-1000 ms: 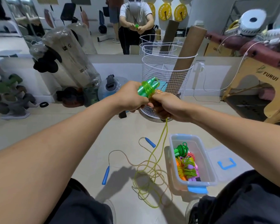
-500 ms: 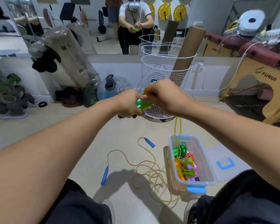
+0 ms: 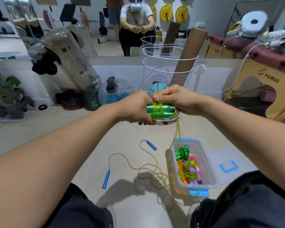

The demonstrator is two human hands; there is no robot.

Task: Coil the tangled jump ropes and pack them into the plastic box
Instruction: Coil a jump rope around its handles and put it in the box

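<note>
In the head view, two green handles are held side by side in the left hand, whose fingers are curled round their left ends, while the yellow-green rope is pinched at the top of the wraps by the right hand, thumb and fingers pressed together on it. Several turns are already wound round the middle of the handles; the loose length hangs down from their right end, passes over the near-left corner of the plastic box and lies in slack loops on the floor. The step in hand is judged to be the winding, and it would be done well if each turn were laid tight beside the last, the handles kept level and pressed together, and the slack drawn up steadily so that it is not snagged on the box rim or on the second rope. That blue-handled rope lies uncoiled on the floor, left of the box, partly crossing the yellow-green loops. Coiled ropes of several colours are already packed inside the box, and its clear lid with a blue clip lies just to its right. No raised surface is used; the work is done above a pale tiled floor. Farther off, a white wire basket with cardboard tubes stands before a wall mirror, with a wooden bench at far right.
</note>
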